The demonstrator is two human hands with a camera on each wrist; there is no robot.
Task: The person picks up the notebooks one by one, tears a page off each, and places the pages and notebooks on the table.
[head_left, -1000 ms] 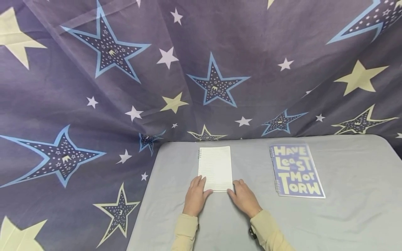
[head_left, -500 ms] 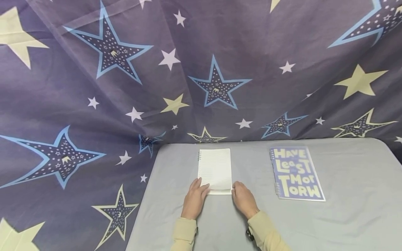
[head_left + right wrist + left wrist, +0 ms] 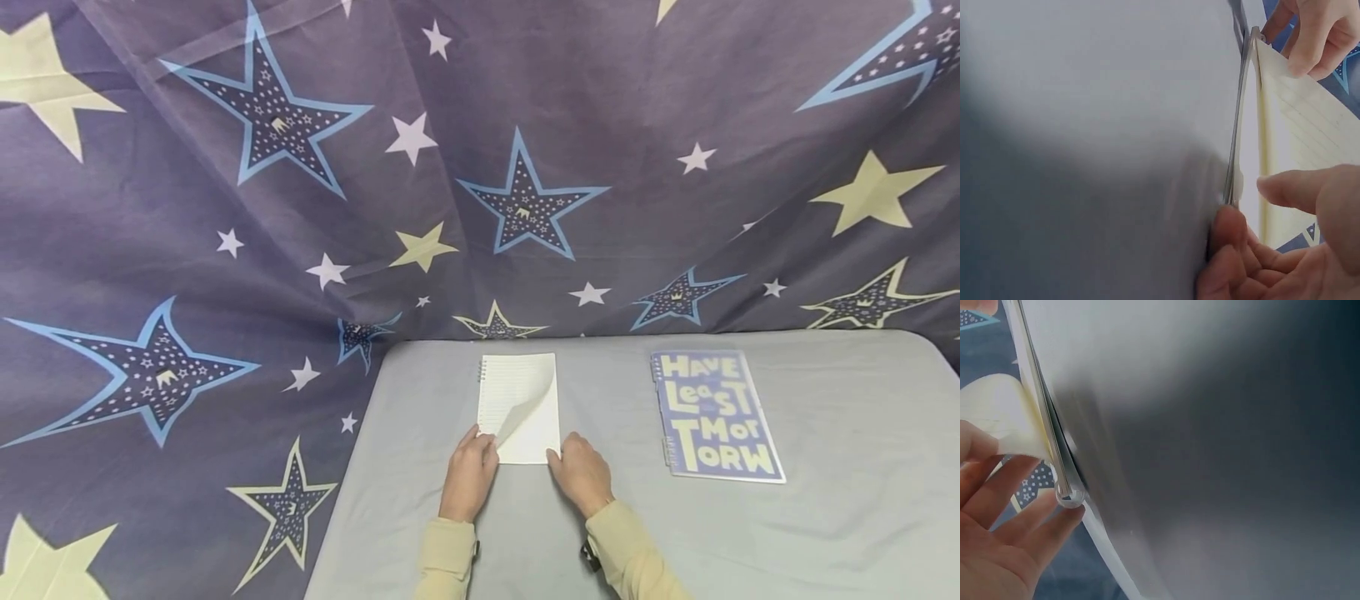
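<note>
An open spiral notebook (image 3: 534,433) with lined white pages lies on the grey-covered table, its rings (image 3: 482,371) along the left side. Its top page (image 3: 517,387) bends over from the lower right toward the left. At the lower left corner, my left hand (image 3: 470,475) pinches the curled page between thumb and fingers; in the left wrist view other fingertips (image 3: 1072,515) reach the ring end. My right hand (image 3: 582,473) grips the lower right corner, thumb on top in the right wrist view and curled fingers (image 3: 1229,228) at the edge.
To the right lies a second spiral notebook (image 3: 716,417) with a purple cover and large pale lettering. Dark fabric (image 3: 630,208) printed with stars hangs behind the table (image 3: 840,400) and along its left side.
The top page, flat a second ago, has lifted at its lower right and curled toward the left hand. The left thumb has moved up onto it. The right hand stays at the notebook's corner.
</note>
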